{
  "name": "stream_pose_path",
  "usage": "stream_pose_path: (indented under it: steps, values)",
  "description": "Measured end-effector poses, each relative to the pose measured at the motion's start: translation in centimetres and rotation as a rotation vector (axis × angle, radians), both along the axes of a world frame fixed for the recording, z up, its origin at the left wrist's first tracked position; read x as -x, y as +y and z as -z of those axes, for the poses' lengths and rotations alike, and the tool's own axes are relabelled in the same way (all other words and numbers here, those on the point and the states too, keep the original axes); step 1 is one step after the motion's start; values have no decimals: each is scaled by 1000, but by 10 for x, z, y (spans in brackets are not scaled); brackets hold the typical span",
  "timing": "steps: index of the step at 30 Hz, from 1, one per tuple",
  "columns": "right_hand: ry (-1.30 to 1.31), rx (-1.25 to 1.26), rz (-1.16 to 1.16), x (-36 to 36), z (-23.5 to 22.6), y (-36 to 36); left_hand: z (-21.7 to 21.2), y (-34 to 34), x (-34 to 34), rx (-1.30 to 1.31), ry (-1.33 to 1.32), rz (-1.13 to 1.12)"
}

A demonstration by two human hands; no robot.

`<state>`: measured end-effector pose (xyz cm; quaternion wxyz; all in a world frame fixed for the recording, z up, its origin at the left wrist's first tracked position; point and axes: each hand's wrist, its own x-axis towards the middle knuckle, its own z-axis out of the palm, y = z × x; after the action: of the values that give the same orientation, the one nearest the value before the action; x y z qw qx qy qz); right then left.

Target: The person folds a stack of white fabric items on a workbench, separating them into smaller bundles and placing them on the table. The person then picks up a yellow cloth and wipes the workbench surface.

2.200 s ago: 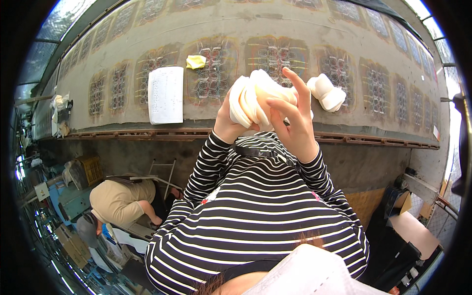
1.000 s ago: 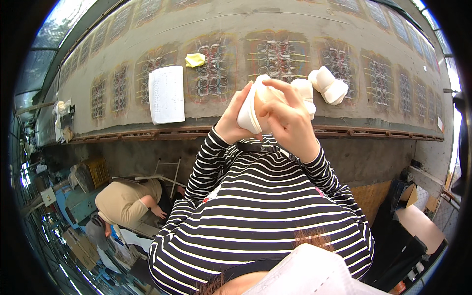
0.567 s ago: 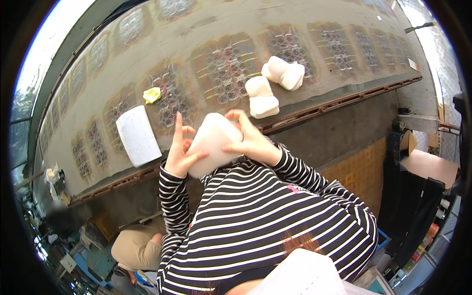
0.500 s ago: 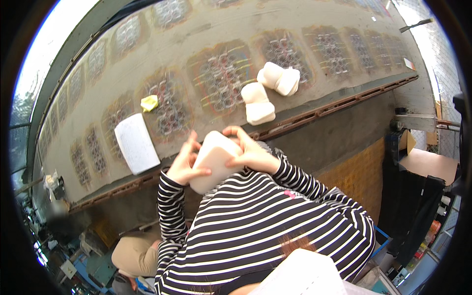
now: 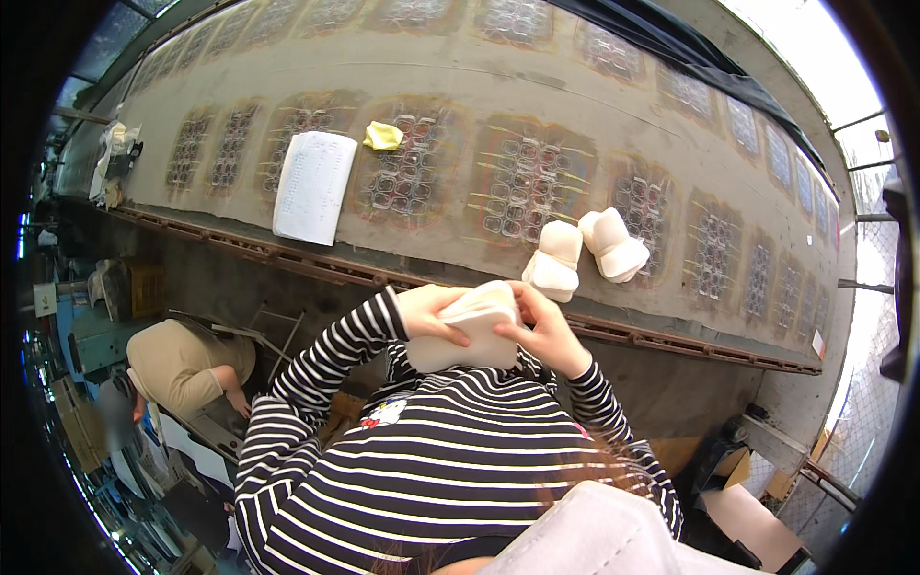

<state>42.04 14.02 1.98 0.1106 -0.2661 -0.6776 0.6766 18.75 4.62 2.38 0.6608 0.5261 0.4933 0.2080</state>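
Note:
Close in front of my striped top I hold a small stack of cream-white, rounded pads (image 5: pixel 460 355), their layers showing at the top edge. My left hand (image 5: pixel 434 314) grips its left side, thumb across the front face. On the right side my right hand (image 5: pixel 548 331) has its thumb on the front and its fingers bent over the top edge. Beyond my hands, two more bundles of like pads lie on the table: a pinched-waist bundle (image 5: pixel 554 261) nearer me and another bundle (image 5: pixel 613 245) to its right, set at an angle.
The long grey table (image 5: pixel 422 77) carries rows of printed ring patterns. A written notebook (image 5: pixel 314 187) and crumpled yellow piece (image 5: pixel 383 136) lie left. A rusty metal rail (image 5: pixel 661 337) runs along the near edge. A person in beige (image 5: pixel 182 369) bends over at lower left.
My view has turned, so the table things sit elsewhere in the picture. The held stack has tipped and now shows its layered edge; both hands remain on it.

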Motion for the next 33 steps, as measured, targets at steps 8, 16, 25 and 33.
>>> stream_pose_path:
  steps: [8, 16, 25, 33]
  values:
    - [6, -505, 580, -43, 65, 200, -8, -59, 28, 222, -194, -425]
    - [-147, -616, 948, -65, 201, 435, 2, -64, -48, 511, -103, -418]
    - [-754, -948, 799, -88, 310, 667, -2, -71, -104, 604, -233, -663]
    - [-667, -962, 907, -55, 323, 622, -18, -64, -147, 723, -221, -878]
